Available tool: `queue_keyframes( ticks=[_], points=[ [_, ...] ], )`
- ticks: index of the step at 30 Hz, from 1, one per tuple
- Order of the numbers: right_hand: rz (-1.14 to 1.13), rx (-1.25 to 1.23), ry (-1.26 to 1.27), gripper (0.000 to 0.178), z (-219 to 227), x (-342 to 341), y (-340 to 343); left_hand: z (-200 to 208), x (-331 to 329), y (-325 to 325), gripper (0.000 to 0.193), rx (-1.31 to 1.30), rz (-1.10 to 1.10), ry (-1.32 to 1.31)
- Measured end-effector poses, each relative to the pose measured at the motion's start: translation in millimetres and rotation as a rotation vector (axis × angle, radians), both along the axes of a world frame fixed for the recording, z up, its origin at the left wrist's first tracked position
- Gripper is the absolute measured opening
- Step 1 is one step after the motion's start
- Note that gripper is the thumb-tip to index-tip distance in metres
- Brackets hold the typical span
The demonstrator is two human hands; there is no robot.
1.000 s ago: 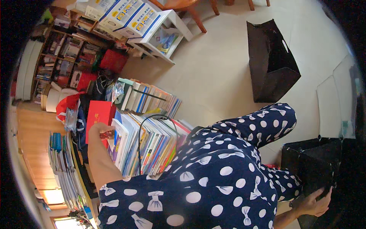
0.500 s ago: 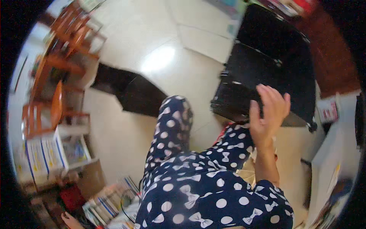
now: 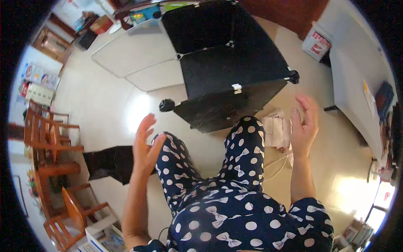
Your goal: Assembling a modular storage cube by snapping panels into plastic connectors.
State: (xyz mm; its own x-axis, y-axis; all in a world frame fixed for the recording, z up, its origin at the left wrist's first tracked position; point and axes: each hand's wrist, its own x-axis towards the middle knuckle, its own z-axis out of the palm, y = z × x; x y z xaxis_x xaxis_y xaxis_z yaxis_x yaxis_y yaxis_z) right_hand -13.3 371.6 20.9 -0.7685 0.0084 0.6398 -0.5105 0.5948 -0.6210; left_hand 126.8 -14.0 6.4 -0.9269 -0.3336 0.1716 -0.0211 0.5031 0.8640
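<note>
My left hand (image 3: 145,146) is raised with fingers apart and holds nothing. My right hand (image 3: 305,125) is also raised, fingers spread, empty. Between and just beyond them stands a black cube-shaped box made of panels (image 3: 228,69) with round corner joints, resting on the pale floor in front of my knees. My legs in navy trousers with white dots and bows (image 3: 235,180) fill the lower middle. A white folded paper or bag (image 3: 278,130) lies on the floor beside my right hand.
White panels (image 3: 138,59) lie flat on the floor left of the box. A black bag (image 3: 110,161) sits at the left, wooden chairs (image 3: 52,143) beyond it. A white table (image 3: 357,84) stands at the right. Books (image 3: 100,241) show at the bottom left.
My view swung from the bookshelves and black bag to the black panel box. My right hand left the box's side, and both hands now hover open before it.
</note>
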Motion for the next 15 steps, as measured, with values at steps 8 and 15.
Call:
queue_keyframes(
  ticks=[8,15],
  points=[
    [0.027,-0.319,-0.338,0.028,-41.5,28.6,11.7,-28.2,-64.3,42.5,0.028,0.723,-0.076,0.159],
    [0.125,-0.444,-0.292,0.026,-74.3,20.6,-44.5,-28.0,-69.1,46.8,0.017,0.741,0.064,0.185]
  ],
)
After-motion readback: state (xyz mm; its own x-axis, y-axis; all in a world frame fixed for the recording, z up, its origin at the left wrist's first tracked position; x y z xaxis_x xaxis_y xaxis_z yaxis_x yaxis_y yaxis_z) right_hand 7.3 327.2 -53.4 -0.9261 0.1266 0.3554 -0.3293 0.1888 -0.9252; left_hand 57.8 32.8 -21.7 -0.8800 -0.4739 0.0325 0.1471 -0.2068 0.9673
